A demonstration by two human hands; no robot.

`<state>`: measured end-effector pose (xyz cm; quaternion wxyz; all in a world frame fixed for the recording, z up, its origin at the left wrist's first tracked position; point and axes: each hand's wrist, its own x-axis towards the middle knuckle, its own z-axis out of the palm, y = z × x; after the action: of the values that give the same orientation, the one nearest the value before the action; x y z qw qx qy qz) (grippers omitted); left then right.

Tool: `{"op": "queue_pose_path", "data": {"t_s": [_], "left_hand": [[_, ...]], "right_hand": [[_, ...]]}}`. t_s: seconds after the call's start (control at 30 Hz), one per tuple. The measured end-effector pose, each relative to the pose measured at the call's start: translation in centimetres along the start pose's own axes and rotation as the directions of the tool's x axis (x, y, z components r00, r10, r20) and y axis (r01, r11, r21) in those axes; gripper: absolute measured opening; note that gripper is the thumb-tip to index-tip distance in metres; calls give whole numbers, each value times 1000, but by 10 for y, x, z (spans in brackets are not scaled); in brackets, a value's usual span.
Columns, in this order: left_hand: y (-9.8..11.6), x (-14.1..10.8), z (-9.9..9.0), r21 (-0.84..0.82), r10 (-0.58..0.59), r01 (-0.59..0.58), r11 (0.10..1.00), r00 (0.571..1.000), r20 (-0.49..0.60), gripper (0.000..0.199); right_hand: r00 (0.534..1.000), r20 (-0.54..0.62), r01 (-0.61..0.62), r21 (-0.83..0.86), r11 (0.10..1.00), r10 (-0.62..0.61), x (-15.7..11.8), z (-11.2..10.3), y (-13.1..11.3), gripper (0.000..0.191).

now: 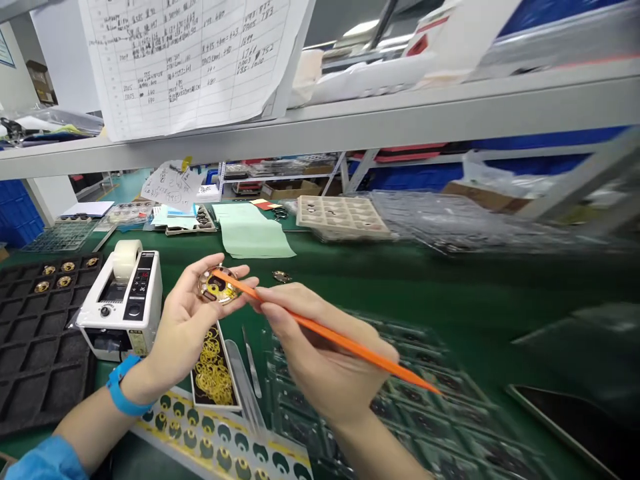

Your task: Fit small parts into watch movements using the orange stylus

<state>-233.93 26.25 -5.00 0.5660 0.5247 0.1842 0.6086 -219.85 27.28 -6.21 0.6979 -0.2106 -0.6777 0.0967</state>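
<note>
A: Above the near-left part of the bench (450, 280), the left hand (183, 327) is holding a round disc (218, 286) up by its rim, thumb on the near edge, fingers curling over the far edge. Face is tilting toward the camera.

B: And the right hand (320, 353)?

A: It is gripping an orange stick (330, 337), pencil-fashion, fingers closed around the shaft. The stick's long axis is running from the lower right up to the upper left; its tip is resting on the disc's face, on the upper left part. So the disc lies up and left of the right hand's grip, and sits directly in the left hand.

B: Surface beneath?

A: Green mat. Just below the hands, a small black card of yellow rings (214, 370) is lying flat, with tweezers (251, 363) beside it and a strip of round stickers (220, 443) at the near edge. A tape dispenser (123, 303) is standing left of the left hand; a black tray (35, 333) is filling the left edge. Clear trays (400, 413) are blurring under the right forearm.

B: Room?

A: A shelf (350, 123) is overhanging the bench, a handwritten sheet (190, 60) hanging from it.
</note>
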Motion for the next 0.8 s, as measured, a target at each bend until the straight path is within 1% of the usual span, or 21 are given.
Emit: {"op": "queue_pose_path", "data": {"t_s": [0.07,0.1,0.17,0.2,0.27,0.33,0.37,0.4,0.43,0.47,0.5,0.57,0.6,0.63,0.7,0.77,0.8], "left_hand": [[-3,-1,1,-5,-12,12,1000,999,-32,36],[-3,-1,2,-5,-21,21,1000,998,-52,37],[-4,0,1,-1,-48,48,999,995,-88,38],[-3,0,1,1,-61,61,998,993,-103,38],[-1,1,0,8,-81,82,997,990,-118,39],[3,2,-1,25,-87,91,996,989,-116,39],[5,2,-1,35,-92,96,995,989,-114,40],[6,3,-1,45,-100,105,993,989,-111,41],[8,3,-2,50,-112,118,992,988,-111,41],[9,3,-3,50,-124,130,990,986,-108,41],[10,3,-4,46,-133,138,989,986,-105,39],[11,5,-7,47,-137,143,989,985,-105,36],[11,5,-9,57,-133,139,989,985,-107,34],[11,6,-10,73,-125,133,988,986,-111,33],[10,8,-12,118,-111,125,985,987,-117,30],[10,8,-12,154,-100,116,981,989,-106,26],[10,9,-11,170,-98,114,979,990,-101,23]], "right_hand": [[1000,4,28,-39,999,-28,0,2,-1,32],[998,23,64,-67,996,-62,0,3,-1,32],[979,101,191,-135,972,-179,1,2,1,31],[955,154,277,-170,946,-252,1,2,2,31],[887,257,442,-232,867,-383,0,2,5,29],[828,331,544,-274,793,-453,0,3,7,26],[812,353,566,-285,774,-464,0,3,7,25],[809,361,569,-286,771,-464,1,3,6,23],[819,359,552,-278,786,-448,1,3,5,23],[840,344,515,-259,817,-421,3,2,3,23],[871,311,458,-235,857,-381,4,0,0,24],[939,207,312,-172,934,-275,7,-6,-4,28],[965,140,243,-142,960,-223,8,-9,-6,30],[981,70,189,-119,975,-181,8,-12,-6,31],[989,-41,138,-102,985,-143,8,-16,-5,31],[987,-89,128,-103,986,-138,7,-18,-2,27],[986,-93,126,-101,987,-136,7,-18,0,25]]}}
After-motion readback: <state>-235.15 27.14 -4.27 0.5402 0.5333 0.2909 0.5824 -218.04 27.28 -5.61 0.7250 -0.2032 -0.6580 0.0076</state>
